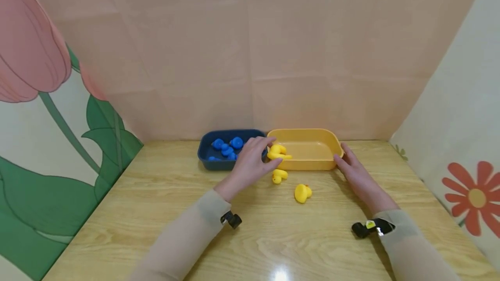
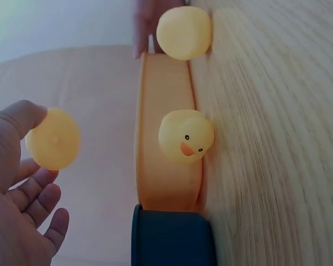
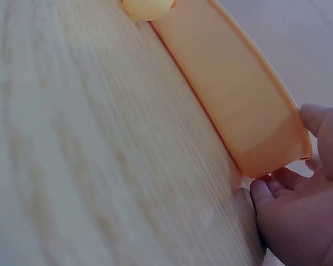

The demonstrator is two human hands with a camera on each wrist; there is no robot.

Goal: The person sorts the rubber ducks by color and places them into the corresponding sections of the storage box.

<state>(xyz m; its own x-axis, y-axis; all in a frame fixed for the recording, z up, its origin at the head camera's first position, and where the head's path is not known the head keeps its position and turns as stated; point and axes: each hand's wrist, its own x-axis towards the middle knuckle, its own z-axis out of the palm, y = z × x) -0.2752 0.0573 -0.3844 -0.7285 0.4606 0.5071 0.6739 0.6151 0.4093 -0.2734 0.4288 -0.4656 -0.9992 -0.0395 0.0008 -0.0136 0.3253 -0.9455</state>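
My left hand pinches a yellow rubber duck between thumb and fingers, its flat round base facing the left wrist camera. In the head view that duck overlaps the left end of a yellow tub. My right hand grips the tub's right end, thumb at the rim and fingers around the corner below. Two more yellow rubber ducks lie on the table before the tub: one close to its front wall, the other nearer me, tipped over.
A dark blue tub stands against the left end of the yellow one, with several blue ducks inside. Both tubs sit at the back of the wooden table, by a pink cloth wall. Flower-patterned panels flank the table.
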